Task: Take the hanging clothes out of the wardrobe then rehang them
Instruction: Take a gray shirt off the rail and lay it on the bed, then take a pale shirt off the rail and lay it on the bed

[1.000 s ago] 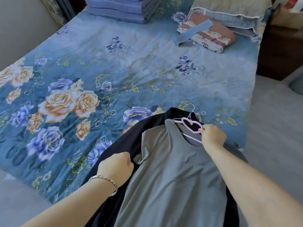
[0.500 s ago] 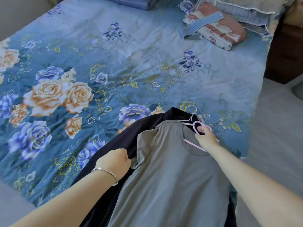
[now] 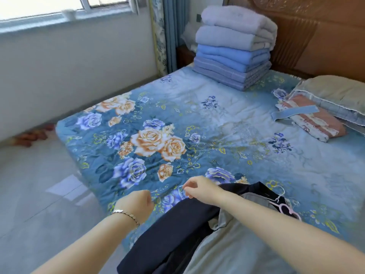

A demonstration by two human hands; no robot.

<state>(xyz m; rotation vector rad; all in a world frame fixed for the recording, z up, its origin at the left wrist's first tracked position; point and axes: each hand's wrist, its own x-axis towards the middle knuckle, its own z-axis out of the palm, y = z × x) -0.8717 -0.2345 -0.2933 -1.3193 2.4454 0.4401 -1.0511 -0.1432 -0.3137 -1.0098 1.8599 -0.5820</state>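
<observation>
A grey T-shirt [image 3: 237, 246] on a pink heart-shaped hanger [image 3: 285, 209] lies on top of a dark navy garment [image 3: 177, 224] at the near edge of the floral bed [image 3: 158, 119]. A white hanger hook [image 3: 280, 191] sticks out at the dark garment's collar. My right hand [image 3: 199, 187] hovers over the bedspread just left of the dark garment's shoulder, fingers loosely curled with nothing in them; its forearm crosses over both garments. My left hand [image 3: 136, 203], with a bracelet at the wrist, is a closed fist at the bed's near corner, holding nothing.
A tall stack of folded blankets [image 3: 235, 52] stands at the head of the bed. A pillow [image 3: 333, 95] and a folded pink cloth [image 3: 312, 123] lie at the right. Tiled floor [image 3: 39, 194] and slippers [image 3: 33, 135] are on the left below the window wall.
My right hand let go of the pink hanger and swung left across the clothes. My left hand released the garments and moved left. The view has tilted up toward the headboard.
</observation>
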